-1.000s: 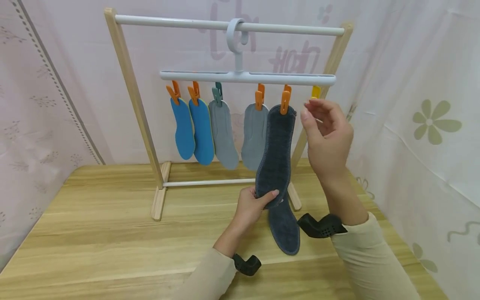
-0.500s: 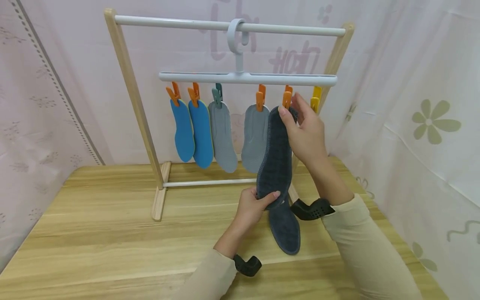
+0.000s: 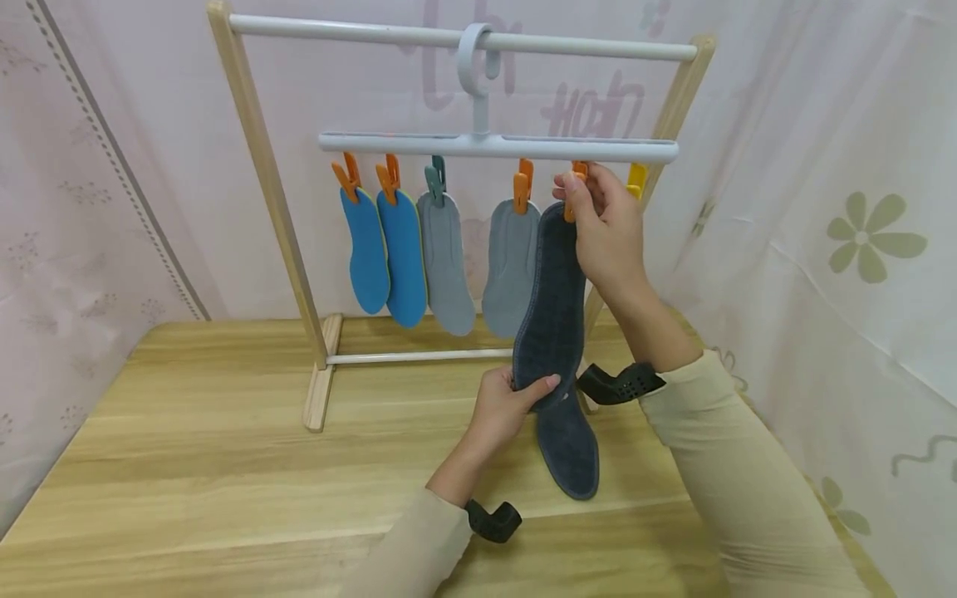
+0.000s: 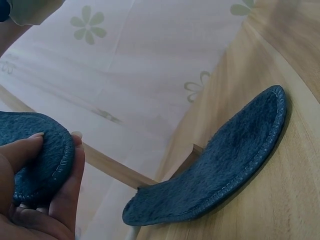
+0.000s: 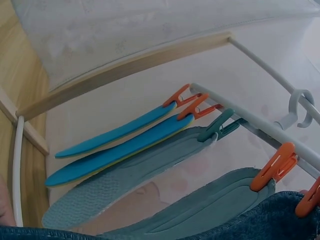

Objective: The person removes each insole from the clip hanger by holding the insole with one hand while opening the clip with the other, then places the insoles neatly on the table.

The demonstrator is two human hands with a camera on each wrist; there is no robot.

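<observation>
A dark blue-grey fuzzy insole point(image 3: 553, 291) hangs from the hanger, an orange clip point(image 3: 570, 209) at its upper end. My right hand point(image 3: 611, 241) pinches that clip, the thumb over its front and the fingers behind. Down at the lower end, my left hand point(image 3: 504, 407) grips the insole with the thumb on its face. The left wrist view shows its rounded tip between thumb and fingers. A second dark insole point(image 3: 570, 453) lies on the table just below, its upper part hidden behind the first. Its stitched edge shows in the left wrist view.
Two blue insoles point(image 3: 404, 266) and two grey insoles point(image 3: 447, 266) hang further left from orange and green clips. The white hanger point(image 3: 493, 148) hooks over the rack's top rod point(image 3: 359, 31). A yellow clip point(image 3: 636, 177) is at the hanger's right end, partly behind my right hand.
My right hand has moved left from beside the yellow clip to the insole's top edge, then up onto the orange clip. My left hand keeps its grip on the lower end.
</observation>
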